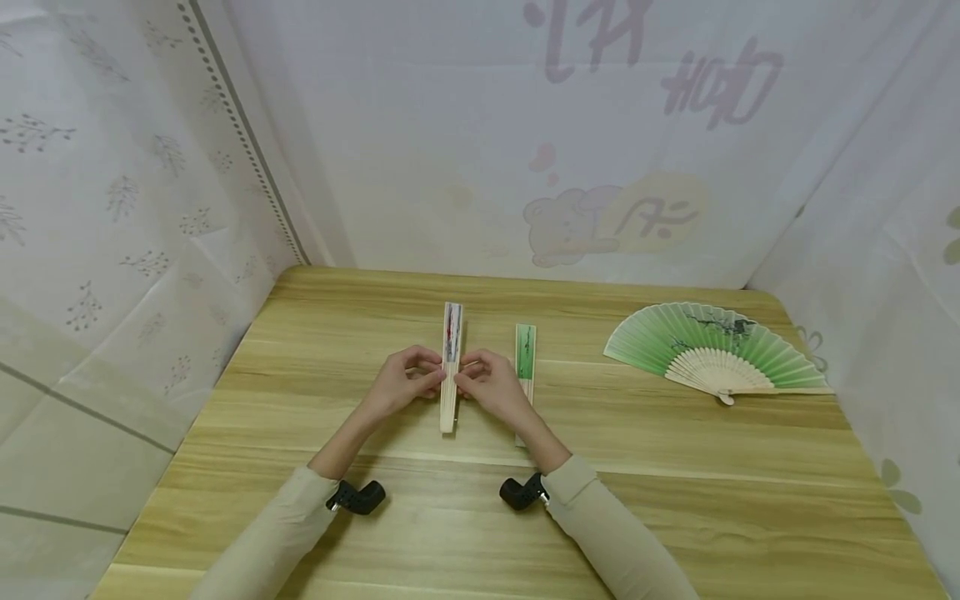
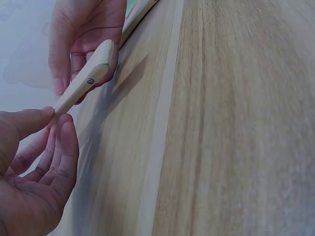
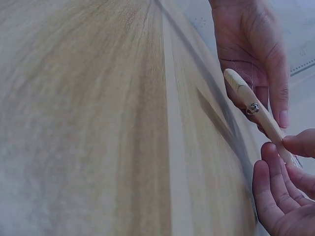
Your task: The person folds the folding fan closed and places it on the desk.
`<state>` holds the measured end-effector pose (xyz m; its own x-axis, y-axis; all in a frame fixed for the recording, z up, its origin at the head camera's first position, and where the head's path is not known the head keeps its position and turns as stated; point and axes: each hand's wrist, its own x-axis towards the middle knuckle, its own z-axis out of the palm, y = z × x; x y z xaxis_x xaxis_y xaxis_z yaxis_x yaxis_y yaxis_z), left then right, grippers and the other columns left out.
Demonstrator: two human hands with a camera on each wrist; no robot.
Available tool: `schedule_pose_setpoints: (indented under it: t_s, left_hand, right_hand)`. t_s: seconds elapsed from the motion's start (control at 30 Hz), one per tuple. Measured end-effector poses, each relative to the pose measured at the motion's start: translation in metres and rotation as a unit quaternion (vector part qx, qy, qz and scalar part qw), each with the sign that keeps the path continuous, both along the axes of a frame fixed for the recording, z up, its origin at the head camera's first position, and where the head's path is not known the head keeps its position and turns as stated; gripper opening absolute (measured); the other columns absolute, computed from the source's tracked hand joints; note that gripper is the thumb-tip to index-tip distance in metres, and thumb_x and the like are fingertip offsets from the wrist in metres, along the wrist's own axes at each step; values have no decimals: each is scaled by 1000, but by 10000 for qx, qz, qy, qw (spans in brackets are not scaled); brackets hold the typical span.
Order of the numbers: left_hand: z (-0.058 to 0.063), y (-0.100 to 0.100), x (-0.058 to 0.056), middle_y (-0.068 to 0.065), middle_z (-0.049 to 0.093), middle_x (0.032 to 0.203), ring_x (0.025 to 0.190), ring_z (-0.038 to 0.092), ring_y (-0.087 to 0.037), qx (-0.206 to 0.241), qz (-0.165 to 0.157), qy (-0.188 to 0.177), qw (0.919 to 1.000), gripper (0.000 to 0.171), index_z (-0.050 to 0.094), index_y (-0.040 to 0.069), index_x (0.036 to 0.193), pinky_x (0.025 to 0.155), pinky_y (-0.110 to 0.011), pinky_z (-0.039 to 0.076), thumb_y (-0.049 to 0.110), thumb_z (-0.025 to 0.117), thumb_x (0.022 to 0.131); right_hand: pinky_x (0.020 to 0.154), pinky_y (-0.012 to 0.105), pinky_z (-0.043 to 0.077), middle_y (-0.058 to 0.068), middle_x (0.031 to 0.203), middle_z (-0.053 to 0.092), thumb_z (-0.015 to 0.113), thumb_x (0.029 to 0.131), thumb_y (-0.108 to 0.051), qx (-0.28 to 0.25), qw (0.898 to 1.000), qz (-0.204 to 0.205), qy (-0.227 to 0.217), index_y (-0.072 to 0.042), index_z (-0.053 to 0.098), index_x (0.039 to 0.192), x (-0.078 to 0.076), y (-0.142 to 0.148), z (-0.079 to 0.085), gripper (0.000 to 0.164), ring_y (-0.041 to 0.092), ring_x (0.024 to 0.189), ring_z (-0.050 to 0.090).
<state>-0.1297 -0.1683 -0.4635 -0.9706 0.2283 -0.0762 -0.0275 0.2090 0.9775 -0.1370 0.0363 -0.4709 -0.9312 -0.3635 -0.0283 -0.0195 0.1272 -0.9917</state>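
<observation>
A folded hand fan (image 1: 449,404) with pale wooden ribs and a white, red-marked leaf stands lengthwise between the two hands. My left hand (image 1: 402,383) pinches its left side between thumb and fingers. From the opposite side my right hand (image 1: 495,388) pinches it too. In the left wrist view the rounded rivet end of the fan (image 2: 81,86) is raised over the table, casting a shadow. The right wrist view shows a metal rivet with a small ring (image 3: 252,108) near that end.
A second folded fan, green (image 1: 526,350), lies just right of the hands, partly covered by the right wrist. Farther right, a spread green fan (image 1: 652,337) lies on the wooden table (image 1: 420,542). Printed cloth hangs behind and on both sides.
</observation>
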Motion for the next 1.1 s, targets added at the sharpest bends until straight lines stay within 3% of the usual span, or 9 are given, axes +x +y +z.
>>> schedule_pose_setpoints:
  t_s: [0.17,0.43,1.1]
  left_hand:
    - [-1,-3,-1,-22,65,104,81,70,-30,-12,12,-43,10000,26,58,-11,116,70,-36,60,-3,70,95]
    - [0,-7,0,-23,65,106,82,70,-33,-113,2,-16,9999,26,57,-11,117,70,-37,60,-3,69,95]
    - [-1,-11,3,-21,66,102,79,70,-28,-510,-84,-113,9986,23,59,-10,115,65,-35,60,-4,69,95]
  right_hand:
    - [74,49,59,21,97,70,71,94,0,86,9999,-24,67,10,60,124,-2,-2,-10,33,43,83,70]
    - [65,34,59,9,88,72,74,93,-3,422,9987,-84,269,5,64,117,-2,-8,-6,27,26,73,71]
    - [60,26,56,4,81,72,75,90,2,1030,9946,39,74,7,65,111,1,-17,3,24,23,70,72]
